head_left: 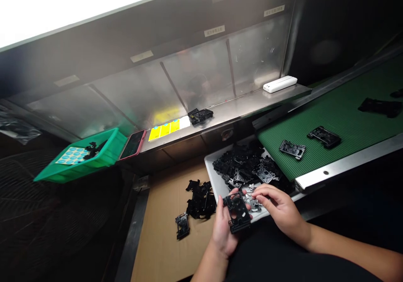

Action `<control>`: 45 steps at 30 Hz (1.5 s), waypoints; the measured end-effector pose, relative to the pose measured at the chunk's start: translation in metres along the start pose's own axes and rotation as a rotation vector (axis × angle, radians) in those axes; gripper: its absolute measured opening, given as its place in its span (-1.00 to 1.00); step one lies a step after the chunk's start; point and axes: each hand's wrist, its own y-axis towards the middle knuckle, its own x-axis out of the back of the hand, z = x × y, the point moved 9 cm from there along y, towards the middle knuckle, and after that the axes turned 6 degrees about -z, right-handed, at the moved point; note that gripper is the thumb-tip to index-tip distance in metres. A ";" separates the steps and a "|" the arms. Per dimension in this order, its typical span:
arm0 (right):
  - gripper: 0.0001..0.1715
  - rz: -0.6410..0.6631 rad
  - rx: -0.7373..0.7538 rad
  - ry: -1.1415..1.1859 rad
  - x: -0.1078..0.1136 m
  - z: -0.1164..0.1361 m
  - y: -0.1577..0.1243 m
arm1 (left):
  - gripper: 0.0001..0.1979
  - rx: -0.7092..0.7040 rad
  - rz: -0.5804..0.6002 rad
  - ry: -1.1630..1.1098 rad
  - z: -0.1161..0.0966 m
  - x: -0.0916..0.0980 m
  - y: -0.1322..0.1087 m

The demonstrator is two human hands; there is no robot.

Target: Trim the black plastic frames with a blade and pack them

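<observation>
My left hand [224,227] is closed around a black plastic frame part [238,213], holding it upright over the near edge of a white tray [211,169]. My right hand [278,206] sits just right of it, fingers pinched on a small silver metal piece [254,201] beside the frame. The tray holds a heap of black frame parts [248,166] and some silver pieces. A second pile of black parts [200,200] lies on brown cardboard [163,240] to the left of my left hand.
A green conveyor belt [340,118] at right carries several black parts. On the steel shelf behind lie a white device [280,84], a black part [200,116], yellow labels [164,130] and a pink phone [133,144]. A green bin [82,156] stands at left.
</observation>
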 end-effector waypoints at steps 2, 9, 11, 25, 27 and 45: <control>-0.79 0.000 -0.009 -0.010 0.000 -0.004 0.000 | -0.24 -0.110 -0.108 0.229 -0.008 0.029 0.017; -0.78 -0.037 -0.094 -0.027 0.012 -0.021 -0.004 | -0.45 -0.309 -0.516 0.856 -0.023 0.144 0.081; -0.78 -0.053 -0.115 -0.030 0.017 -0.024 -0.006 | -0.44 -0.355 -0.542 1.017 -0.024 0.147 0.094; -0.79 -0.076 -0.148 -0.080 0.031 -0.030 -0.012 | -0.58 -0.637 -0.084 1.412 -0.037 0.027 0.213; -0.79 -0.094 -0.142 -0.093 0.036 -0.031 -0.013 | -0.61 -0.586 -0.067 1.372 -0.041 0.030 0.218; -0.83 -0.069 -0.005 -0.070 0.015 -0.004 0.003 | -0.30 0.035 0.191 -0.076 -0.015 -0.004 0.050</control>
